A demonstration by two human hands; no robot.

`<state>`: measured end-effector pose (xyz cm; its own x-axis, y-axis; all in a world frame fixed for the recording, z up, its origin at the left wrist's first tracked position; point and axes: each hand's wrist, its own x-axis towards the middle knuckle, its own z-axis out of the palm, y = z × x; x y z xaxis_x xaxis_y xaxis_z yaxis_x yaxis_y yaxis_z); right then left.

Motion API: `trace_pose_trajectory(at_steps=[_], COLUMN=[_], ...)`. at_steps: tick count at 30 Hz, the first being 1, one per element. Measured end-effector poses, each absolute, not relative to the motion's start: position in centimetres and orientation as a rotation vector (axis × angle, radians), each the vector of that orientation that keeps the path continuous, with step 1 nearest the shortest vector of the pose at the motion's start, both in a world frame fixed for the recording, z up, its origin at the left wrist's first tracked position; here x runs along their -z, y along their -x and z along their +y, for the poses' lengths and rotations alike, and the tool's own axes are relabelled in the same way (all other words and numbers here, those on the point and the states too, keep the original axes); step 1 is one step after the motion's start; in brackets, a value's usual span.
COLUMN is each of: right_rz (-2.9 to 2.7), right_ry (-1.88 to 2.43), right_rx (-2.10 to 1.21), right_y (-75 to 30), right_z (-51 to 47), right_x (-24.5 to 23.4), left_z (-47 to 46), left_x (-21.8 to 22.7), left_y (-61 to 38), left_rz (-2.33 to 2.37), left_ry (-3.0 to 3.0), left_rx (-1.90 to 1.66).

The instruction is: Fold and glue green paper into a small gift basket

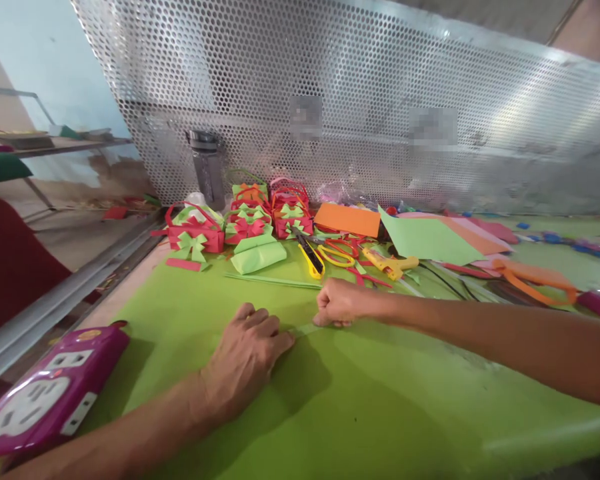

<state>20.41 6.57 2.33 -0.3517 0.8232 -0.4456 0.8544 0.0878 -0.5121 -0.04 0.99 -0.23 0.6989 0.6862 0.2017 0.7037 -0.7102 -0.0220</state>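
A short pale green paper strip stretches just above or on the green tabletop between my two hands. My left hand is closed, knuckles up, with its thumb and forefinger at the strip's left end. The right end is pinched in my right hand, whose fingers are curled into a fist. Beyond my hands lie thin green paper strips, a folded green paper piece, a yellow utility knife, yellow-handled scissors and a yellow glue gun.
Several small red and green paper baskets with bows stand at the back, near a grey bottle. Coloured paper sheets lie to the right. A purple power strip sits front left. A perforated metal panel rises behind.
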Motion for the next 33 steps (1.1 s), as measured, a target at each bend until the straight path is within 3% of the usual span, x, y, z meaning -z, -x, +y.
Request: trace_pose_trajectory(at_steps=[5,11,16,20,25,33], right_rz=[2.266,2.553,3.054,3.122,3.123,3.191], right_ry=[-1.863,-1.99,-1.519,-1.375,-1.343,-1.184], right_rx=[0.984,0.501,0.045,0.017,0.028,-0.298], right_y=[-23.8,-23.7,-21.2,-20.4,-20.2,-21.4], right_z=[6.2,4.2,2.4,2.4,2.2,1.1], right_x=[-2.5,-3.8,-2.7,-1.1,-0.7,0.0], left_z=[1.0,1.4,1.7,1.8,1.5,0.7], left_x=[0.6,0.8,0.7,0.9,0.9,-0.5], left_y=[0.1,0.1,-0.1,-0.4,-0.3,1.6], left_rz=[-1.168,-1.046,-0.878,-0.79,-0.79,-1.239], left_ry=[2.792,2.743,2.694,2.673,2.711,2.758], left_rx=[0.315,0.548,0.761,0.875,0.817,0.516])
